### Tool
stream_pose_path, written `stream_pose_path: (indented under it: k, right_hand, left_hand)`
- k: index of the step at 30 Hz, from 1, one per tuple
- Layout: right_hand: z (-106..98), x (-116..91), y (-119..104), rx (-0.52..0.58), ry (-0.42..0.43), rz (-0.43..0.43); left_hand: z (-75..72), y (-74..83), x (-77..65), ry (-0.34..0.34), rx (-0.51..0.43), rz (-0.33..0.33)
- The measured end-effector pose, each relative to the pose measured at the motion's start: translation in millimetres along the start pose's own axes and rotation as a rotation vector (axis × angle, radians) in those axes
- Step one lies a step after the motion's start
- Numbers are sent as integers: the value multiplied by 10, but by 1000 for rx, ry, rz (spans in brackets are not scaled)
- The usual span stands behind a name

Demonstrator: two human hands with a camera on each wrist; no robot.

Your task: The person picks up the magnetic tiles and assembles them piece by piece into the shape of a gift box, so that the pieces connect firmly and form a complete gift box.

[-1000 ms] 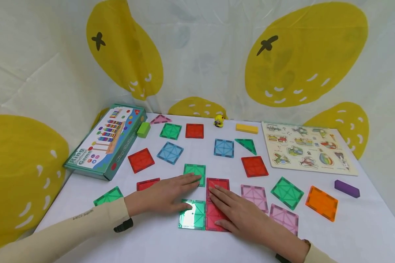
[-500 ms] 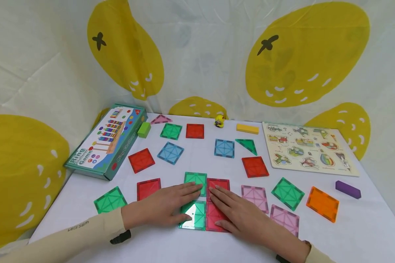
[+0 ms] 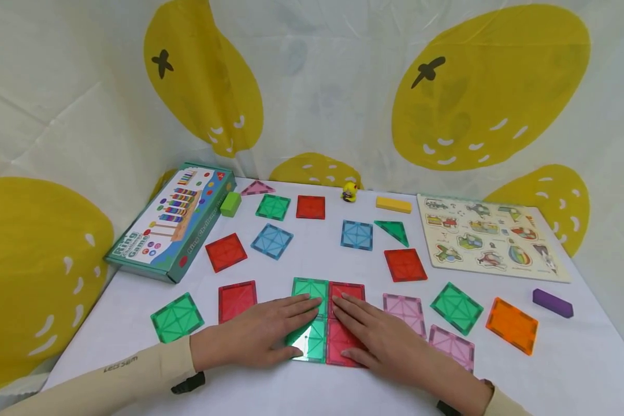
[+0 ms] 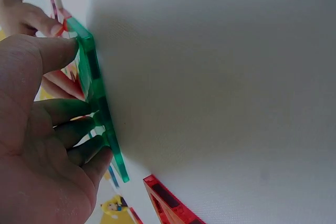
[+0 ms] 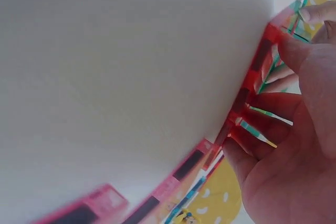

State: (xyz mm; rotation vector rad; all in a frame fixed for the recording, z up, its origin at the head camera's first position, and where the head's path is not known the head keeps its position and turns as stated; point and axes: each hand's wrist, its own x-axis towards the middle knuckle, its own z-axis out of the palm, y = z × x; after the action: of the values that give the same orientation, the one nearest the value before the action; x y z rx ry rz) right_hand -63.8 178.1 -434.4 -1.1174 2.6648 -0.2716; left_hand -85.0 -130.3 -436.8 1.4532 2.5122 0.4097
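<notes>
Four-square block of translucent magnetic tiles lies flat at the table's front middle. Its left column is a far green tile (image 3: pixel 308 287) and a near green tile (image 3: pixel 316 338); its right column is a far red tile (image 3: pixel 355 290) and a near red tile (image 3: pixel 337 334). My left hand (image 3: pixel 257 334) rests on the green pair, fingers stretched out. On the red pair lies my right hand (image 3: pixel 385 344), fingers extended. In the left wrist view, fingertips and thumb touch the green tiles' tops near their outer edge (image 4: pixel 100 95). The right wrist view has the same contact on the red edge (image 5: pixel 242 95).
Loose tiles surround the block, including a red tile (image 3: pixel 237 300) to the left and a pink tile (image 3: pixel 404 312) to the right. A game box (image 3: pixel 169 222) stands back left, a puzzle board (image 3: pixel 494 237) back right. A purple block (image 3: pixel 552 303) lies far right.
The far green tile has slid toward me under my left hand, from standing apart to lining up with the near green and far red tiles. My right hand has stayed in place.
</notes>
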Motion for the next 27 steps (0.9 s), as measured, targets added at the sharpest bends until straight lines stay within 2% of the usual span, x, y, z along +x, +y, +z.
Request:
stream_pose_path:
  k: [3,7,10,15,21,27]
  right_hand:
    - [-52,35,14,20,4,7]
    - [-160,125,88,14,52,30]
    - [-277,216,195,3,112,51]
    - [-491,379,421,13,167,94]
    - [-617,659,697,47,157,139]
    - [-545,908,904,58,109,174]
  left_hand:
    - [0,6,1,5,5,5]
    - [3,19,-8,9,16,7]
    - [6,25,-16,5,11,2]
    - [17,33,-28,2,-1,-2]
    - [26,59,-39,24,5,13]
    - [39,75,-54,17,-5,13]
